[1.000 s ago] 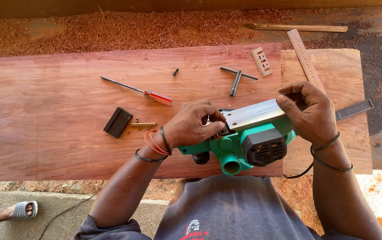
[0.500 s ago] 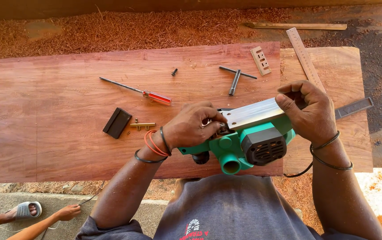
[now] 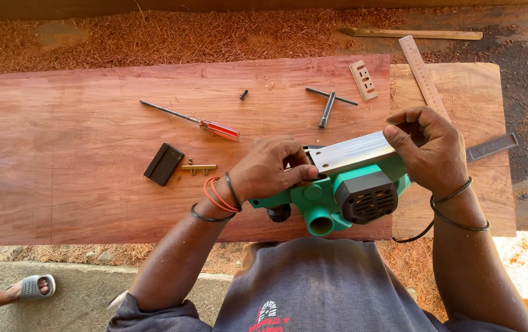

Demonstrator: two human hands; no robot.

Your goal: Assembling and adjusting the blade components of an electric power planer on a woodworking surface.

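Green power planer (image 3: 344, 190) turned on its side at the near edge of the red wood desk (image 3: 91, 166), left hand (image 3: 270, 172) fingers pinching its middle, right hand (image 3: 430, 150) fingers wrapped around its metal end, red screwdriver (image 3: 218, 128) nearby

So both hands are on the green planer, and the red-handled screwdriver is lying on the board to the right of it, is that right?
Not quite. Both hands, left and right, are on the green planer, but the head view shows the red-handled screwdriver lying on the board to the left of it, not the right.
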